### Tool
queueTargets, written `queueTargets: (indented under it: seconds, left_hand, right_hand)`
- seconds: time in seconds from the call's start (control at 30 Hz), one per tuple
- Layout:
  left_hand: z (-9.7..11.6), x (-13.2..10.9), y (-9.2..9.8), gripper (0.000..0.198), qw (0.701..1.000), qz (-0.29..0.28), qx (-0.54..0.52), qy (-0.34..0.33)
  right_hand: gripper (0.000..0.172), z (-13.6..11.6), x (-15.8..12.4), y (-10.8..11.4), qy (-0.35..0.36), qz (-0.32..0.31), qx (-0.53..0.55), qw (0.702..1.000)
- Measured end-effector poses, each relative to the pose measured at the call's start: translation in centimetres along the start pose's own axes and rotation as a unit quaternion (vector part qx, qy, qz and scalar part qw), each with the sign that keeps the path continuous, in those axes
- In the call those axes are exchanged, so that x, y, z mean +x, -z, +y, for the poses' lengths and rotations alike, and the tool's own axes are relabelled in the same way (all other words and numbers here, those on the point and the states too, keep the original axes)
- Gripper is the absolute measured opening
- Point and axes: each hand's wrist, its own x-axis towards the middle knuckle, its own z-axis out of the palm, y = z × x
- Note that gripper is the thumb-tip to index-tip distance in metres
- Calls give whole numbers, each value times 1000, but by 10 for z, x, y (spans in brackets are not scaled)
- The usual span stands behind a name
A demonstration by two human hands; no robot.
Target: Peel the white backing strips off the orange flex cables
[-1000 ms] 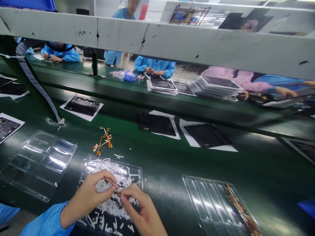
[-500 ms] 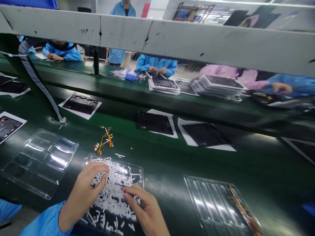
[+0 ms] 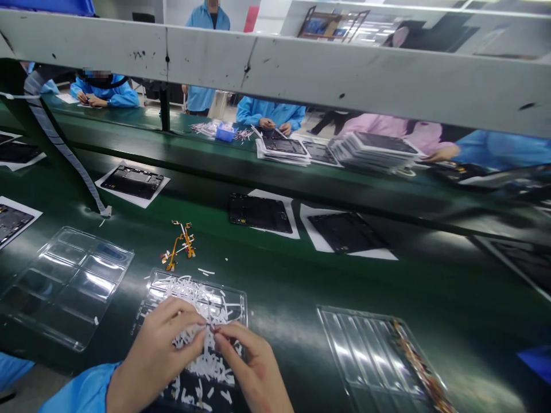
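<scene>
Both hands meet over a clear plastic tray (image 3: 239,295) heaped with white paper-like strips (image 3: 189,291). My left hand (image 3: 166,344) has thumb and index finger pinched together near the tray's middle. Fingertip to fingertip with it, my right hand (image 3: 252,358) pinches a tiny dark piece, too small to name. Whether the left fingers also grip that piece is hard to see. Beyond the tray, several orange flex cables (image 3: 183,246) lie in a small pile on the green bench.
An empty clear tray (image 3: 69,287) lies left; a ribbed tray (image 3: 370,355) with copper-coloured strips (image 3: 419,367) lies right. Black tablet housings (image 3: 260,213) on white sheets line the belt (image 3: 206,226). A grey beam (image 3: 301,63) crosses above. Co-workers in blue and pink sit opposite.
My left hand has moved right and slightly down, and its thumb and index finger have closed beside the right fingertips. The right hand stays nearly in place. The view has shifted slightly.
</scene>
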Motion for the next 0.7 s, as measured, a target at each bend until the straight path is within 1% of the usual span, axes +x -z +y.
queueTargets:
  seconds: [0.07, 0.13, 0.23, 0.37, 0.47, 0.57, 0.7]
  left_hand:
    - [4, -2, -8, 11, 1000, -12, 3, -24]
    - [5, -4, -13, 12, 999, -17, 7, -27]
    - [4, -6, -14, 12, 999, -15, 29, -33]
    - [3, -5, -16, 13, 994, -2, 95, -57]
    - [-1, -2, -16, 14, 990, 8, 129, -59]
    - [-12, -1, -13, 14, 990, 5, 135, -33]
    - [-33, -6, -8, 15, 988, -25, 153, 1]
  right_hand:
    - [28, -2, 0, -3, 13, -8, 2, 1000]
    - [25, -2, -1, -6, 23, -14, -1, 1000]
    - [23, -1, -4, -8, 36, -17, -21, 999]
    - [22, -1, -6, -12, 53, -25, -54, 997]
    - [22, -2, -8, -11, 61, -26, -69, 995]
    - [23, -3, -12, 5, 62, -16, -80, 995]
    - [21, -3, -21, 42, 74, 13, -112, 991]
